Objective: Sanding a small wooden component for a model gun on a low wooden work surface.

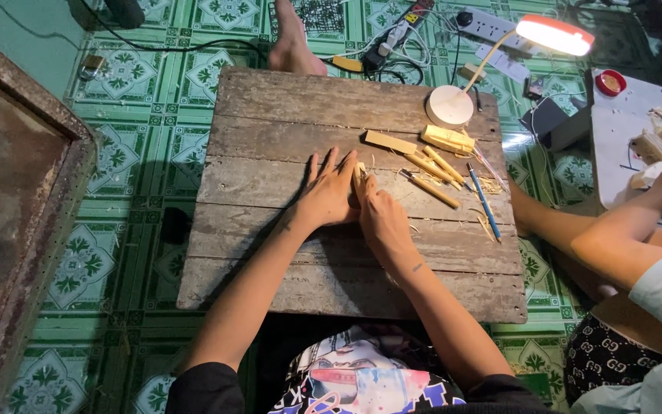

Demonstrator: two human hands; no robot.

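Your left hand point(329, 192) lay flat, fingers spread, on the rough grey plank board point(285, 268). Your right hand point(381, 215) was curled tight on a small pale wood piece point(360, 172), which stood between both hands with its long axis pointing away from you. Squared, splintery bamboo sticks point(434, 165) lay to the right, nearer your right hand.

Most of the light is coming off the desk lamp point(553, 34), its head blowing out to pure white glare. Below it the wooden board point(270, 253) is looking evenly lit and sharp, arms throwing soft shadows leftward from the lamp. Far-left floor tiles point(128, 153) are going dimmer, edges bending slightly.
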